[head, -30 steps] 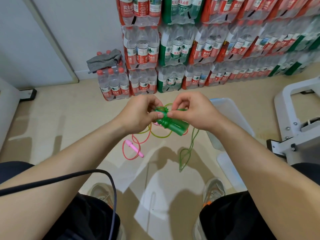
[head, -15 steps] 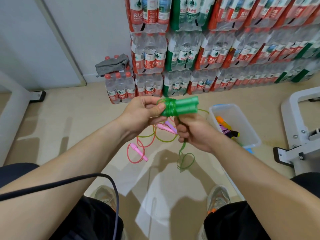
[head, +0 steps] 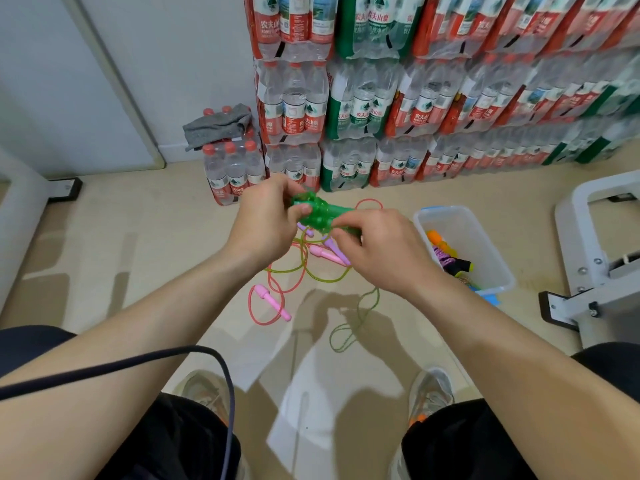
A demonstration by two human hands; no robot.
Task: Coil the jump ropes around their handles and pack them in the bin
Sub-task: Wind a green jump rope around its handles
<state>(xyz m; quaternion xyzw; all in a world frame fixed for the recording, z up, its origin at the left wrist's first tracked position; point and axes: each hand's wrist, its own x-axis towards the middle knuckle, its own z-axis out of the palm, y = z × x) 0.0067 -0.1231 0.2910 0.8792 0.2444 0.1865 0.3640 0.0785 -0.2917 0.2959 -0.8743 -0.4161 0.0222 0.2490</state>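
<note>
Both hands up in front of the chest, above the floor. Left hand (head: 266, 220): grip closed, thumb and fingers pinch the coiled end of the translucent green plastic jump-rope handles (head: 322, 213), which are partly wrapped in their own green cord. Right hand (head: 377, 251): grip closed too, fingers curled round the other end of the same bundle. The bundle lies roughly level between the two hands, in the air, left of the bin and not in it. The loose green cord tail (head: 349, 327) drops from under the right hand and ends in a loop on the floor.

On the beige floor below the hands lies a pink jump rope with pink handles (head: 273, 303), tangled with a yellow-green cord (head: 294, 268) and the purple handles (head: 334, 245) of another rope. All uncoiled.

Clear plastic rectangular bin (head: 446, 210) stands on the floor to the right, near the right hand, with orange, purple and black bundles inside.

Behind: shrink-wrapped packs of water bottles (head: 346, 109) stacked against the wall, and a grey cloth (head: 218, 124) on a low pack. White metal frame (head: 595, 271) at far right. Black cable (head: 138, 365) crosses the left forearm.
</note>
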